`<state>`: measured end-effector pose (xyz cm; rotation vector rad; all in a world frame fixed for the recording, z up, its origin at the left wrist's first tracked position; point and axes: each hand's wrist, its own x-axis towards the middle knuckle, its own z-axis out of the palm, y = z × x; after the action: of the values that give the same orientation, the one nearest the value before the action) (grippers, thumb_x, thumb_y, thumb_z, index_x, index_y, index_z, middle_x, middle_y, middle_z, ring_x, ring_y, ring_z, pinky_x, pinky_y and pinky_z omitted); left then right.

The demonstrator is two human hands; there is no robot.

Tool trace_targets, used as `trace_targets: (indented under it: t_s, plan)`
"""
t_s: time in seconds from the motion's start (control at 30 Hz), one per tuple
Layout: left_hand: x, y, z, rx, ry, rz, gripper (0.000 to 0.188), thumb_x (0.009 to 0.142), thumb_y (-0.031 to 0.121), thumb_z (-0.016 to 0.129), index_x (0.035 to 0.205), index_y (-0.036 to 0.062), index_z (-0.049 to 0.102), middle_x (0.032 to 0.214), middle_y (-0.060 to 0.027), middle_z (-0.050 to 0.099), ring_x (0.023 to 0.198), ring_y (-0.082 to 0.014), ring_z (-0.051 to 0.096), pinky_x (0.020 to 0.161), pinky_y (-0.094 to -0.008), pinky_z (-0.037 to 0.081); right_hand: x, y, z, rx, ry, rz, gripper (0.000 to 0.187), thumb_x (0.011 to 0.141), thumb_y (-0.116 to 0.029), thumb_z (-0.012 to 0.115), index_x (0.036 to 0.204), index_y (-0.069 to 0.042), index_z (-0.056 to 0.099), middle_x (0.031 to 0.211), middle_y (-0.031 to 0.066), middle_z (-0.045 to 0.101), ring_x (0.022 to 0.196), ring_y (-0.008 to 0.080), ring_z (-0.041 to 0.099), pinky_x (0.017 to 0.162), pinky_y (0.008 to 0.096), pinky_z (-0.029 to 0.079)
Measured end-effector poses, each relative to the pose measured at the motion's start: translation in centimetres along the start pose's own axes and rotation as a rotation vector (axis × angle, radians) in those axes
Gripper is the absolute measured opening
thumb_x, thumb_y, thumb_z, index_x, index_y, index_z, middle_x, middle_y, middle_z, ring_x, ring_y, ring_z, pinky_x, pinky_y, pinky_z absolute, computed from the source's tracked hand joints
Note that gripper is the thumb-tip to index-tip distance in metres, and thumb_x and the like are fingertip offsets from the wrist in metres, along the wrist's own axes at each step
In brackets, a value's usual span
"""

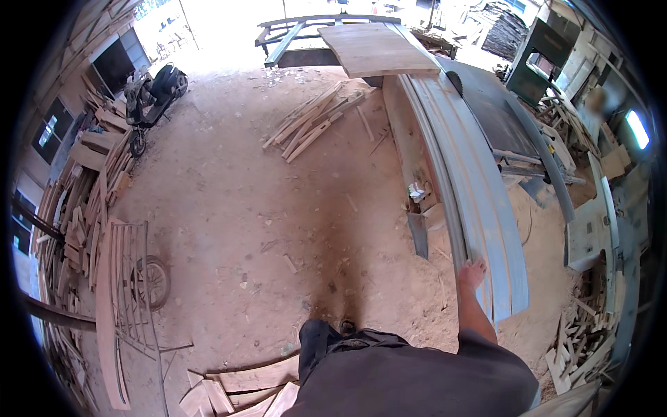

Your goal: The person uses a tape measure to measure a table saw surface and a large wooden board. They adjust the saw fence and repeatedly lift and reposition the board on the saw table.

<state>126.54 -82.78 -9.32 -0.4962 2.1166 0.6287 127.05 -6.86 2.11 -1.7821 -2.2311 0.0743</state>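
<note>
My right hand (472, 273) rests on the near left edge of a long grey sliding saw table (472, 181). Its fingers lie on the metal surface, and no object shows in them. My left hand is out of sight. Farther along the table lies a wide wooden panel (379, 52), its near edge just short of a round toothed saw blade (455, 82). To the right of the blade extends a dark flat machine top (497, 111).
Loose wood strips (316, 121) lie on the dusty floor ahead. Planks (83, 215) and a scooter (154, 97) line the left side, near a metal-framed cart (132, 285). Curved boards (253, 379) lie by my feet; offcuts (580, 344) are heaped at right.
</note>
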Motion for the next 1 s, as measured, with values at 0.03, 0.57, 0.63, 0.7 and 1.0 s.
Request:
trace_targets:
  t_s: [0.03, 0.57, 0.63, 0.7, 1.0]
  plan:
    - [1.3, 1.8, -1.1, 0.001, -0.010, 0.003, 0.039, 0.079, 0.028, 0.067, 0.105, -0.0018, 0.067, 0.095, -0.0243, 0.068, 0.092, -0.0373, 0.066, 0.081, -0.0461, 0.052, 0.7, -0.1, 0.7, -0.038, 0.040, 0.038, 0.049, 0.093, -0.025, 0.054, 0.135, 0.000, 0.050, 0.136, 0.0192, 0.055, 0.130, 0.0346, 0.046, 0.111, 0.0451, 0.034]
    - [31.1, 71.4, -28.1, 0.449, 0.388, 0.825, 0.048, 0.083, 0.028, 0.065, 0.126, 0.0060, 0.064, 0.104, -0.0226, 0.070, 0.100, -0.0397, 0.066, 0.090, -0.0463, 0.052, 12.1, -3.3, 9.8, -0.412, 0.292, 1.080, 0.053, 0.089, -0.054, 0.051, 0.124, -0.016, 0.059, 0.122, 0.0152, 0.057, 0.116, 0.0350, 0.053, 0.096, 0.0535, 0.043]
    - [29.4, 85.0, -27.8, 0.290, 0.307, 0.894, 0.047, 0.083, 0.026, 0.063, 0.125, 0.0037, 0.065, 0.088, -0.0202, 0.071, 0.083, -0.0367, 0.069, 0.078, -0.0439, 0.053, 13.3, -4.9, 9.6, -0.463, 0.263, 1.214, 0.054, 0.088, -0.057, 0.050, 0.126, -0.019, 0.059, 0.122, 0.0157, 0.057, 0.116, 0.0350, 0.053, 0.096, 0.0526, 0.042]
    - [28.4, 96.4, -24.8, 0.169, 0.223, 1.009, 0.047, 0.084, 0.025, 0.063, 0.123, -0.0008, 0.064, 0.076, -0.0189, 0.070, 0.071, -0.0303, 0.068, 0.070, -0.0414, 0.052, 14.3, -4.5, 11.1, -0.639, 0.390, 1.270, 0.053, 0.087, -0.062, 0.045, 0.119, -0.021, 0.059, 0.117, 0.0140, 0.056, 0.112, 0.0333, 0.053, 0.091, 0.0493, 0.042]
    - [28.8, 128.0, -12.1, -0.429, -0.447, 0.877, 0.042, 0.096, 0.034, 0.061, 0.126, 0.0044, 0.055, 0.103, -0.0071, 0.062, 0.089, -0.0192, 0.061, 0.074, -0.0349, 0.051, 13.4, -4.4, 10.4, -0.542, 0.238, 1.290, 0.059, 0.092, -0.059, 0.037, 0.136, -0.023, 0.050, 0.132, 0.0186, 0.052, 0.124, 0.0385, 0.048, 0.098, 0.0540, 0.039]
